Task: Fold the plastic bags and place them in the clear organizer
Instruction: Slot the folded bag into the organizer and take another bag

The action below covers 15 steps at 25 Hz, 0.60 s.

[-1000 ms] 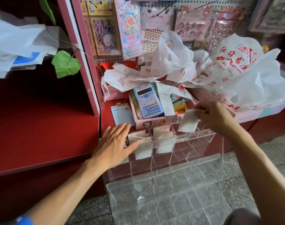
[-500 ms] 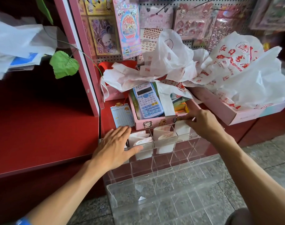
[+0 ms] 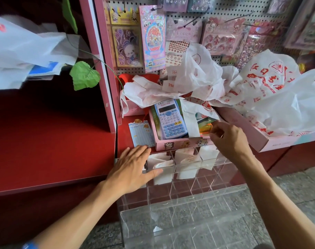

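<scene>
With a folded bag (image 3: 208,152) just slotted into the clear organizer (image 3: 180,194), our flat, empty left hand (image 3: 133,168) steadies it while the right hand (image 3: 228,139), loosely curled and holding nothing, should next fetch a loose bag (image 3: 279,97).

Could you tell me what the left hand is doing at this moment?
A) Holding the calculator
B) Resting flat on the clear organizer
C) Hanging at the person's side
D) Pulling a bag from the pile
B: the left hand lies with straight fingers on the near-left corner of the clear organizer, holding nothing.
</scene>
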Available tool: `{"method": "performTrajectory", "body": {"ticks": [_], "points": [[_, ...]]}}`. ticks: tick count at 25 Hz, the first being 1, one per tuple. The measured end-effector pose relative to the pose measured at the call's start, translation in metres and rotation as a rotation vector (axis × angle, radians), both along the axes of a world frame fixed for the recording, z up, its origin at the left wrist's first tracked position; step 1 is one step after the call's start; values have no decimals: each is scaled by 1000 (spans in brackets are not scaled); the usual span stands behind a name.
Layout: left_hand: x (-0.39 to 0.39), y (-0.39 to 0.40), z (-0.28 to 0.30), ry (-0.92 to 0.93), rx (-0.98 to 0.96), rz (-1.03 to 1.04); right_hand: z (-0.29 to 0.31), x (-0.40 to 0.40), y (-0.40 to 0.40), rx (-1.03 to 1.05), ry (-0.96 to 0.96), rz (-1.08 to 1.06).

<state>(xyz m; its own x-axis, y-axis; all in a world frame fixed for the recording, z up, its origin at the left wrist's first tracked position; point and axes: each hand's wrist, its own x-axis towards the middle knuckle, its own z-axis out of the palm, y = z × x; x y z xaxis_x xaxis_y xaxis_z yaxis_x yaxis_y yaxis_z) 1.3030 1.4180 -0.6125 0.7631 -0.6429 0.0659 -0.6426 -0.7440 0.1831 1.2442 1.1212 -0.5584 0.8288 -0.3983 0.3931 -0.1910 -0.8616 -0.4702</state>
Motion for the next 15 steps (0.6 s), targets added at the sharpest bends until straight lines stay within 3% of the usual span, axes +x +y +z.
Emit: {"method": "performTrajectory", "body": {"ticks": [3,7,9,15], "points": [[-1,3,1,22,8,9,7,15,22,69,-60,19],[0,16,-2,28,8,33,-6,35,45,-37,317,55],[1,22,-2,24,7,40,-8,41,49,-26,372,14],[-1,23,4,55,31,21,5,47,51,38,191,-8]]}}
